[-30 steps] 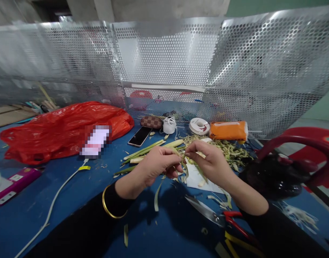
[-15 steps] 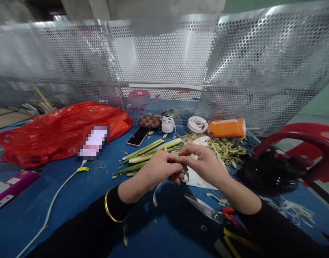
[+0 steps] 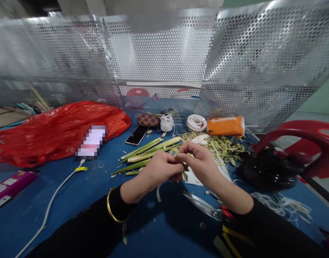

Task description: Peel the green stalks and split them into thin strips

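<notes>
My left hand point(image 3: 160, 166) and my right hand point(image 3: 202, 163) meet above the middle of the blue table. The fingers of both are closed in a pinch on a narrow green leaf strip point(image 3: 185, 176), whose upper part is mostly hidden by the fingers. A pale strip point(image 3: 158, 194) hangs below my left hand. Behind my left hand lie several green stalks point(image 3: 143, 156). Beyond my right hand is a heap of shredded leaf strips point(image 3: 228, 147), partly on a white sheet point(image 3: 193, 179). Scissors point(image 3: 202, 205) rest open below my right forearm, their red handles partly covered.
A black pot with a dark red handle point(image 3: 271, 172) stands at the right beside white string point(image 3: 285, 208). At the back are a ribbon spool point(image 3: 191, 126), an orange packet point(image 3: 225, 126) and a phone point(image 3: 137, 135). A red plastic bag point(image 3: 54, 134) and white cable point(image 3: 53, 200) occupy the left.
The view has shifted slightly. My hands stay together on the leaf strip, and the fingers have moved only a little; my right forearm now covers more of the scissors' handles.
</notes>
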The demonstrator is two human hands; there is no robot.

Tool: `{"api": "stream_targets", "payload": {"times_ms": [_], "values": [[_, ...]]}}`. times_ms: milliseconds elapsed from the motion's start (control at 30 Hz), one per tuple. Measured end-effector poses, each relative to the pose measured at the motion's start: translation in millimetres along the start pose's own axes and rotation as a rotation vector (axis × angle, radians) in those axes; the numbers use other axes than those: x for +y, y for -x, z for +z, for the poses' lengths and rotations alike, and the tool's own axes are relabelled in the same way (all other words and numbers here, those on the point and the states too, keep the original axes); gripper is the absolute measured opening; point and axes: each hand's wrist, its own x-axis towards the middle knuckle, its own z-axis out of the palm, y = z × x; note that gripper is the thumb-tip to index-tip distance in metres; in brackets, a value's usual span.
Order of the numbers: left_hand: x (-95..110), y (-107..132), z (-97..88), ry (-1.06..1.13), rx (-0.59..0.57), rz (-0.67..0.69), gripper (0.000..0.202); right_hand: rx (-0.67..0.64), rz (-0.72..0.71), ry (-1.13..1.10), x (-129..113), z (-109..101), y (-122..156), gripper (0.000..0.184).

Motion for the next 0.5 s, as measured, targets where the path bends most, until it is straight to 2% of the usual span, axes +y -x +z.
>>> {"api": "stream_targets", "payload": {"times_ms": [133, 233, 300, 400, 467, 500], "values": [[-3, -1, 0.8, 0.011, -0.016, -0.009, 0.018, 0.015, -0.034, 0.056, 0, 2, -1, 0.01], [-3, -2, 0.4, 0.143, -0.019, -0.056, 0.016, -0.024, -0.041, 0.088, -3, -2, -3, 0.01], [-1, -1, -2.3, 0.236, -0.014, -0.062, 0.021, -0.005, -0.113, 0.149, -6, -9, -5, 0.012], [7, 2, -9.9, 0.308, 0.031, -0.059, 0.032, 0.1, -0.239, 0.256, -13, -25, -8, 0.018], [12, 5, -15.2, 0.327, 0.072, -0.059, 0.038, 0.083, -0.232, 0.293, -18, -34, -9, 0.024], [14, 6, -17.3, 0.33, 0.085, -0.053, 0.04, 0.029, -0.206, 0.297, -20, -37, -9, 0.026]]}}
